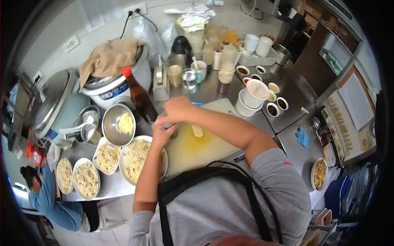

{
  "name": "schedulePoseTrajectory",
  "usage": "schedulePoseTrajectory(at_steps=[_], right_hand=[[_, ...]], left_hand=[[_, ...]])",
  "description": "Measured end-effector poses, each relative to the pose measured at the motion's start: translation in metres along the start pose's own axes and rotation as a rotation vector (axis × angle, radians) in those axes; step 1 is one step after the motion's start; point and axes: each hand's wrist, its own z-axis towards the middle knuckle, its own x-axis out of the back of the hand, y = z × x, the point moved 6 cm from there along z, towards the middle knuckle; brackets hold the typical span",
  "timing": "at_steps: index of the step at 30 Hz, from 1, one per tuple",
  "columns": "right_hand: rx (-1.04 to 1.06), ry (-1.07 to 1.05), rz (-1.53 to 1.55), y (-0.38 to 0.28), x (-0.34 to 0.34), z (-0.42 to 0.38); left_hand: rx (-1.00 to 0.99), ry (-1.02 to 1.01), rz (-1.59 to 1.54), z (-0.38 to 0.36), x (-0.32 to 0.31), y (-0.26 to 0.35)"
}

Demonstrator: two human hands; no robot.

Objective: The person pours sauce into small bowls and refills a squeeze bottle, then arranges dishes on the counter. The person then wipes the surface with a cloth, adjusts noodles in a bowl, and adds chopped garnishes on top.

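2 hands [177, 110] together, elbows bent, right forearm [219, 124] over cutting board [180, 153]

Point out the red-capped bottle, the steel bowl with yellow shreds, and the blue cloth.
Red-capped bottle [141, 98]: head view, brown body.
Steel bowl [111, 128]: head view, inner wall.
Blue cloth [302, 137]: head view, crumpled middle.

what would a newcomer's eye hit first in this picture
Probably the tall brown glass bottle with its bright red cap, standing beside the shiny round metal bowl. Next come the white dishes heaped with pale rice, lined up at lower left, then the yellow-stained pale cutting board near the centre.
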Motion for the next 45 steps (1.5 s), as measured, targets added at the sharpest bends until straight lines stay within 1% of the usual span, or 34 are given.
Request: schedulePoseTrajectory(at_steps=[2, 4, 5, 7, 8, 10, 11, 13, 14, 16, 17, 19, 20, 22, 23, 25, 26, 29, 31, 32, 33, 34, 36, 38, 39, 42, 45], right_hand=[[0.203, 0.167, 0.276, 0.017, -0.009, -0.005], [0.533, 0.030, 0.494, 0.021, -0.026, 0.005], [0.419, -0.003, 0.404, 0.022, -0.029, 0.006], [0.187, -0.055, 0.203, 0.024, -0.025, 0.007], [0.068, -0.027, 0.117, 0.020, -0.023, 0.007], [-0.183, 0.035, -0.060, 0.014, -0.018, -0.003], [-0.121, 0.020, -0.032, 0.010, -0.013, -0.003], [-0.003, -0.006, 0.026, 0.010, -0.004, -0.008], [0.178, -0.016, 0.158, 0.006, -0.003, -0.006], [0.538, -0.041, 0.423, 0.004, -0.007, -0.005], [0.496, -0.008, 0.388, 0.010, -0.016, -0.003], [0.410, 0.061, 0.317, 0.016, -0.025, 0.000], [0.310, 0.070, 0.263, 0.019, -0.026, -0.003], [0.110, 0.090, 0.152, 0.020, -0.027, -0.012], [0.102, 0.158, 0.145, 0.019, -0.025, -0.014], [0.078, 0.286, 0.143, 0.019, -0.028, -0.019], [0.089, 0.264, 0.142, 0.018, -0.029, -0.019], [0.117, 0.201, 0.124, 0.018, -0.024, -0.018], [0.134, 0.148, 0.106, 0.014, -0.023, -0.015], [0.118, 0.182, 0.118, 0.015, -0.023, -0.016], [0.105, 0.217, 0.127, 0.017, -0.024, -0.018], [0.092, 0.255, 0.136, 0.018, -0.026, -0.018], [0.041, 0.316, 0.172, 0.022, -0.030, -0.021], [0.004, 0.399, 0.226, 0.021, -0.029, -0.023], [-0.049, 0.414, 0.250, 0.022, -0.032, -0.025], [-0.118, 0.369, 0.195, 0.017, -0.025, -0.039], [-0.033, 0.238, 0.369, 0.033, -0.035, -0.039]], left_hand=[[0.032, -0.017, -0.046, 0.000, 0.001, 0.003], [0.082, -0.037, -0.094, 0.003, 0.001, -0.008], [0.105, -0.061, -0.119, 0.003, 0.000, -0.012], [0.189, -0.009, -0.160, -0.002, -0.001, -0.009], [0.221, 0.010, -0.183, -0.002, -0.003, -0.006], [0.184, 0.011, -0.217, -0.002, -0.009, -0.013], [0.161, 0.010, -0.232, -0.002, -0.010, -0.015], [0.113, -0.017, -0.122, -0.002, -0.004, -0.014], [0.088, -0.032, -0.069, -0.002, 0.000, -0.010], [-0.008, -0.232, -0.069, 0.011, 0.006, 0.005], [-0.055, -0.333, -0.068, 0.013, 0.006, 0.013], [0.135, -0.364, -0.188, 0.010, 0.002, 0.016], [0.229, -0.379, -0.247, 0.007, -0.003, 0.014], [0.196, -0.148, -0.141, -0.002, -0.012, -0.008], [0.181, -0.033, -0.088, -0.005, -0.015, -0.010], [0.141, 0.073, -0.125, -0.012, -0.020, -0.008], [0.117, 0.126, -0.143, -0.013, -0.019, -0.003], [0.240, -0.201, -0.526, -0.004, -0.015, 0.012], [0.157, -0.243, -0.257, 0.005, -0.009, 0.007], [0.115, -0.259, -0.125, 0.010, -0.011, 0.002], [0.072, -0.181, -0.103, 0.010, -0.012, -0.004], [0.029, -0.087, -0.073, 0.006, -0.013, 0.003], [0.095, 0.005, 0.024, 0.002, -0.017, 0.013], [0.120, 0.173, 0.042, -0.003, -0.021, 0.015], [0.085, 0.266, 0.057, -0.006, -0.023, 0.005], [0.132, 0.182, -0.044, -0.010, -0.030, -0.011], [0.094, -0.018, 0.026, -0.014, -0.031, -0.006]])
